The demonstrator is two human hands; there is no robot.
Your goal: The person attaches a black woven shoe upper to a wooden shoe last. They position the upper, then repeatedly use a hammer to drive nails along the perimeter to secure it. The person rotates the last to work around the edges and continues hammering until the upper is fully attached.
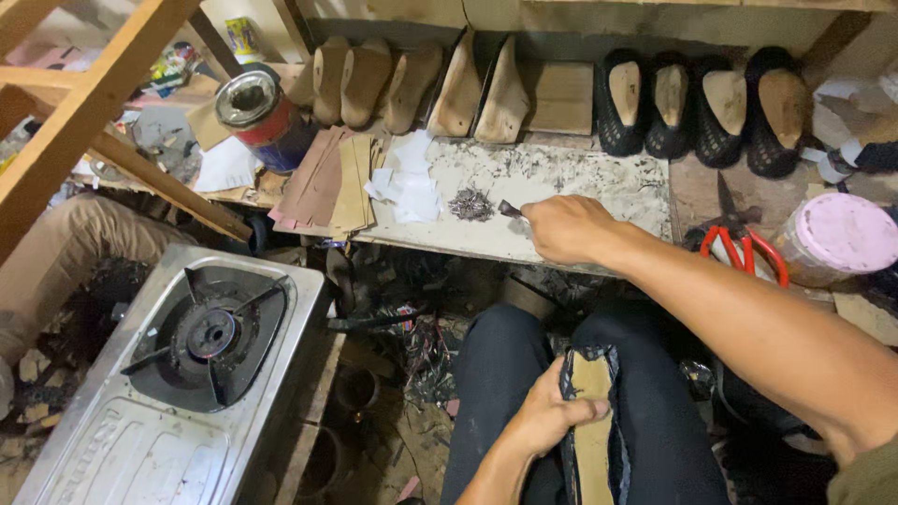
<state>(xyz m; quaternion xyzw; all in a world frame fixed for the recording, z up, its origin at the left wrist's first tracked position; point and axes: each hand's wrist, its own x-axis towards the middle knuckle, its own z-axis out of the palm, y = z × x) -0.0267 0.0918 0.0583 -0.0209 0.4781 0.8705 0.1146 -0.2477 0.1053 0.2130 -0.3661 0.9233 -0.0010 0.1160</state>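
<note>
Black shoe clamped in left hand fingers — right hand pinches a small tool, tip hidden.

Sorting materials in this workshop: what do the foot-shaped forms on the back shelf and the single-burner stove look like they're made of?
The bare foot-shaped forms look like unfinished wood: pale tan, matte, no shine. The stove looks like brushed stainless steel, grey with dull reflections; its pan support is dark, probably cast metal.
</note>
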